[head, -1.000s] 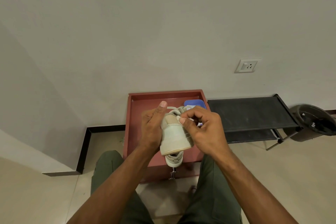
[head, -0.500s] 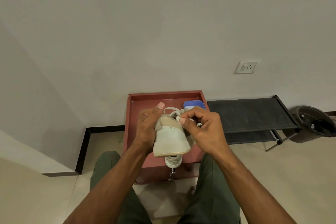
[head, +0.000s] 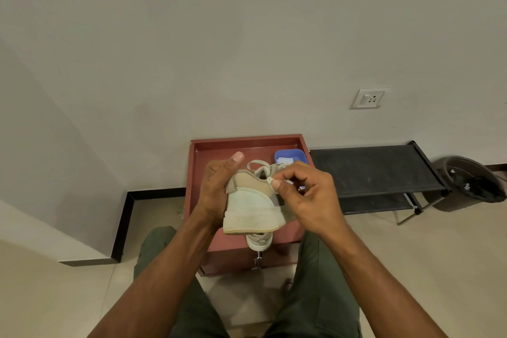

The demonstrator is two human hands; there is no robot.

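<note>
Lace work was judged unfinished: a loop of lace stood slack just above the right hand, whose thumb and forefinger pinched it. The left hand had its fingers wrapped round the shoe, held over the red tray. The shoe was beige and white, its sole scuffed.

Hands cover most of the footwear

The left hand hides the left end of the sneaker; the right hand hides its other end and the tip of the lace it pinches. Below the hands, a second shoe shows only one end. Behind the right hand, a blue container is half covered. The contents of the bin far to the right are too small to tell.
</note>
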